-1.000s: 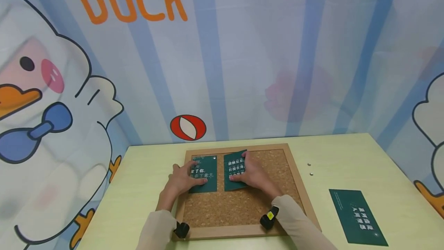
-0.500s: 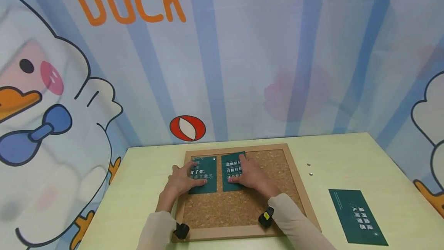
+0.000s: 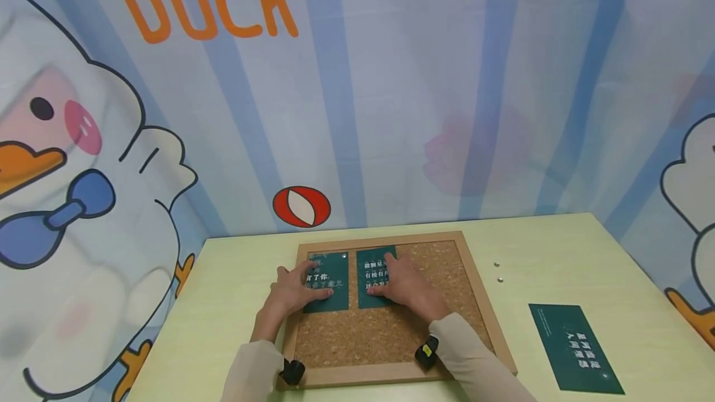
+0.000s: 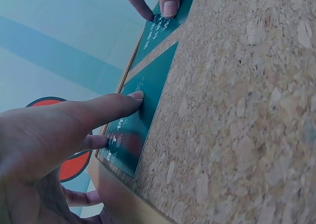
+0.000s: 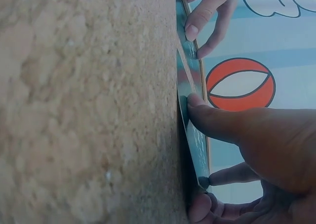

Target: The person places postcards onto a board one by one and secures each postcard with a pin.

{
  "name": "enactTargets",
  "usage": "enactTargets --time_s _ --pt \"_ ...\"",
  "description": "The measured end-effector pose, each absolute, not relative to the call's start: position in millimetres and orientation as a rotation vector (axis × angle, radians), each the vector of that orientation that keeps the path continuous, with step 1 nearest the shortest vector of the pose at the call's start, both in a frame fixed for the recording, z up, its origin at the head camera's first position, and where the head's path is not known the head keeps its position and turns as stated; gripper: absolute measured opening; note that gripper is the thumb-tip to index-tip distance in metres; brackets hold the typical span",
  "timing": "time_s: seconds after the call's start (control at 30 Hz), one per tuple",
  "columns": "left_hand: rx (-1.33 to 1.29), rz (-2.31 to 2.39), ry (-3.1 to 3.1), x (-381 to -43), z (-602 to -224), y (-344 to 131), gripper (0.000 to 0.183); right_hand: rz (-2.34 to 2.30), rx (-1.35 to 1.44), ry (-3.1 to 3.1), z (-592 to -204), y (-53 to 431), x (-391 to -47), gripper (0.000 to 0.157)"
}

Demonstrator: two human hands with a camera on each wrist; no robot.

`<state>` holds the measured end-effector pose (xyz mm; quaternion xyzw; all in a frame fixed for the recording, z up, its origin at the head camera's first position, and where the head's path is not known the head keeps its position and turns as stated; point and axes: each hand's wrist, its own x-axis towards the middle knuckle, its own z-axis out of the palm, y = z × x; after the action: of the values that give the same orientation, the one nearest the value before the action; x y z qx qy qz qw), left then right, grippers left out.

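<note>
A green card with white lettering lies on the cork board, a small silver pin at its upper right corner. My left hand presses it with thumb and forefinger spread; the thumb lies extended across its face. Just to the right is a second green card, nearly parallel to the first with a narrow gap between. My right hand holds this one at its right side, thumb on top and fingertips curled at the edge. In the right wrist view that edge stands slightly off the cork.
Two small silver pins lie on the pale table right of the board. A third green card rests farther right, nearer the front. A wooden frame edges the board; a printed curtain hangs behind.
The second card has shifted slightly left and down with my right hand, and has straightened from its tilt toward the board. My left hand has stayed in place.
</note>
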<state>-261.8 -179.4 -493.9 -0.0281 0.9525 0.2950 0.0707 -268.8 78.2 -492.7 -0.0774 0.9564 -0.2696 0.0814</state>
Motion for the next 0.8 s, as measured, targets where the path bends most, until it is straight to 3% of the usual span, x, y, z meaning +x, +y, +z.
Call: enactTargets --time_s 0.8 --pt "-0.088 0.881 2.867 -262.0 -493.7 -179.0 0.082 -0.755 -0.173 2.88 -492.2 75.3 -265.7 0.085"
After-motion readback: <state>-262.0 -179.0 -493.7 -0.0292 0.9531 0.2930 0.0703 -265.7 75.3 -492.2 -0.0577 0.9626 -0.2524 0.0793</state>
